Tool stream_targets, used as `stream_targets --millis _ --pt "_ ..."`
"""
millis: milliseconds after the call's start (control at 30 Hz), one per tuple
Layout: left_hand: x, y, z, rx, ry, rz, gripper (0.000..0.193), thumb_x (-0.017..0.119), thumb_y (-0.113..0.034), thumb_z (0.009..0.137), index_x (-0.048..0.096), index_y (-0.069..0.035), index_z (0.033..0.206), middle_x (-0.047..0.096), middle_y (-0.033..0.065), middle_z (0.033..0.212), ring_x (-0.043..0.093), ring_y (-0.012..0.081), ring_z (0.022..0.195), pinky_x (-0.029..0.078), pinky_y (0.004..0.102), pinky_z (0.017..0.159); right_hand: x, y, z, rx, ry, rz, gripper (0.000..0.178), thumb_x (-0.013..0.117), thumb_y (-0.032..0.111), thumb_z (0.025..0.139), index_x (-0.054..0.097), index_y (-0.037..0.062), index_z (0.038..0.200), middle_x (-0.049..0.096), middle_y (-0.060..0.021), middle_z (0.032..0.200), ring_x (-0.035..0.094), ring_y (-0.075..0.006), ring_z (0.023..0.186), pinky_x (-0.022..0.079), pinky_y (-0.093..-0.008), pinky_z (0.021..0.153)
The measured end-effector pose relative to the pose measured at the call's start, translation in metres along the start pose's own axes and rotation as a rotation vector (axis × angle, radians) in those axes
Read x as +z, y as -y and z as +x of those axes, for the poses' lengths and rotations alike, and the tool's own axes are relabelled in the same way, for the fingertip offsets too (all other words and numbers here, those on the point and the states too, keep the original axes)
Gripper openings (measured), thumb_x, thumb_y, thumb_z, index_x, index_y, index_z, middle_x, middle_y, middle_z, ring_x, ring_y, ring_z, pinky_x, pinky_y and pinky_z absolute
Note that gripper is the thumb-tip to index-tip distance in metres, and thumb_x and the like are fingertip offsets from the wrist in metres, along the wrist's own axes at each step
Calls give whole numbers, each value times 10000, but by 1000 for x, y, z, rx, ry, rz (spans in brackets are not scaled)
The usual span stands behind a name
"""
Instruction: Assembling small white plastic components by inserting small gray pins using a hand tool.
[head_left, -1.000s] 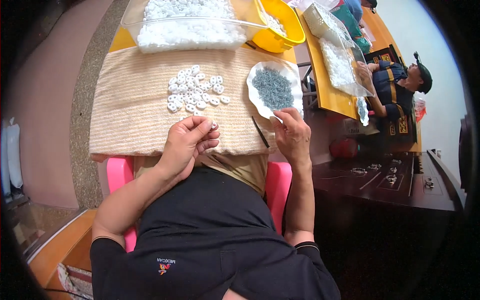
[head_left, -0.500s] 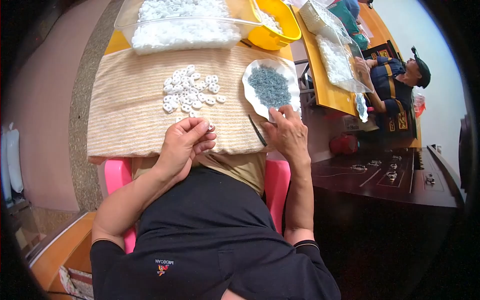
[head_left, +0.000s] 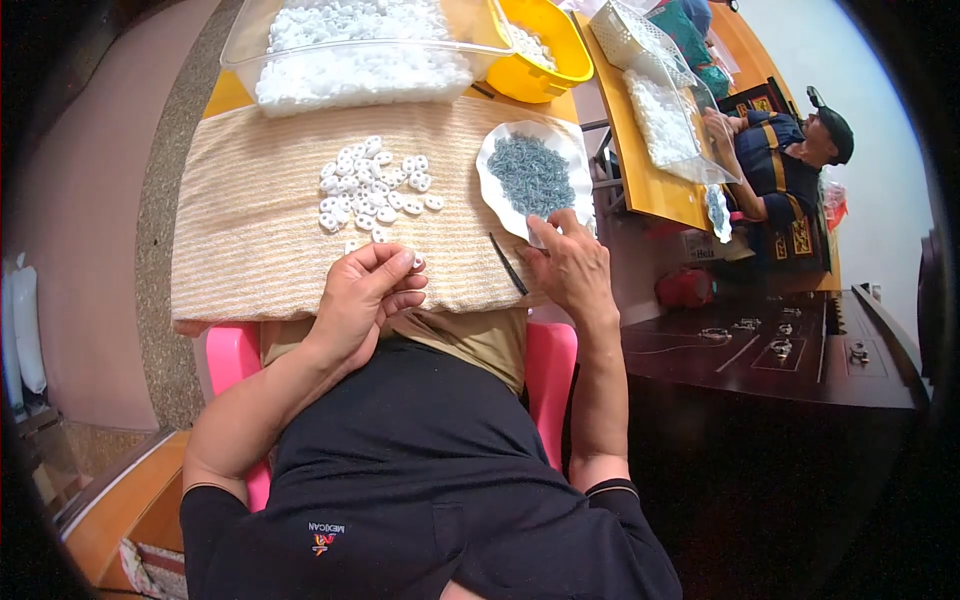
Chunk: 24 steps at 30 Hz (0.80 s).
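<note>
My left hand (head_left: 362,290) is closed near the cloth's front edge, pinching a small white oval piece with holes (head_left: 418,262) between thumb and forefinger. Just beyond it lies a loose pile of similar white two-holed pieces (head_left: 365,187). My right hand (head_left: 575,262) rests at the near rim of a white wavy-edged plate (head_left: 490,195), its thumb and forefinger apart and its fingertips by the small grey-blue translucent pieces (head_left: 530,172) heaped there. Whether a fingertip touches one is too small to tell. A thin black tool, perhaps tweezers (head_left: 507,263), lies between my hands.
A striped cloth (head_left: 240,230) covers the table before me. At its far side stand a clear plastic bin (head_left: 370,110) of white pieces and a yellow basin (head_left: 530,85). To the right, another person (head_left: 780,150) sits at a second table (head_left: 655,195) with a similar bin.
The whole view has shifted slightly, so the table things sit a little to the left and lower. My left hand keeps its pinch, and my right hand stays at the plate's near rim.
</note>
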<state>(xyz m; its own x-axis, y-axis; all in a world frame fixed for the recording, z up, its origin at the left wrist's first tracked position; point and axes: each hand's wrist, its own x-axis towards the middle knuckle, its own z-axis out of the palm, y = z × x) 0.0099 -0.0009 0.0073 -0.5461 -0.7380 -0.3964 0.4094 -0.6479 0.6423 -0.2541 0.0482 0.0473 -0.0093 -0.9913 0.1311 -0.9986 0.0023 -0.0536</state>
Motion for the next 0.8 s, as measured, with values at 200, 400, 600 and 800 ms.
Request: stream_targets --millis 200,400,600,800 --pt "0 0 0 -6 10 6 135 602 -173 920 598 -41 945 643 46 869 629 107 762 554 248 700 -1 -3 0 -14 -4 35 393 727 209 755 604 119 1116 582 -101 987 621 -307 837 500 -394 693" --pt "0 1 1 -10 11 9 130 604 -172 918 601 -45 943 642 38 863 626 105 766 551 247 699 -4 -5 7 37 94 48 427 728 235 750 599 123 1142 582 -113 1021 615 -323 886 495 -408 750" --pt "-1 1 -1 -8 18 9 126 602 -168 919 603 -46 951 643 34 866 629 102 772 550 246 700 -4 -12 9 44 107 138 448 738 250 739 603 127 1148 586 -117 1018 607 -337 908 486 -415 774" --pt "0 0 0 -3 21 17 129 602 -167 919 604 -42 951 646 37 869 630 102 765 550 244 696 -3 -13 12 49 114 184 451 744 285 732 624 120 1134 592 -114 984 605 -331 904 479 -414 773"
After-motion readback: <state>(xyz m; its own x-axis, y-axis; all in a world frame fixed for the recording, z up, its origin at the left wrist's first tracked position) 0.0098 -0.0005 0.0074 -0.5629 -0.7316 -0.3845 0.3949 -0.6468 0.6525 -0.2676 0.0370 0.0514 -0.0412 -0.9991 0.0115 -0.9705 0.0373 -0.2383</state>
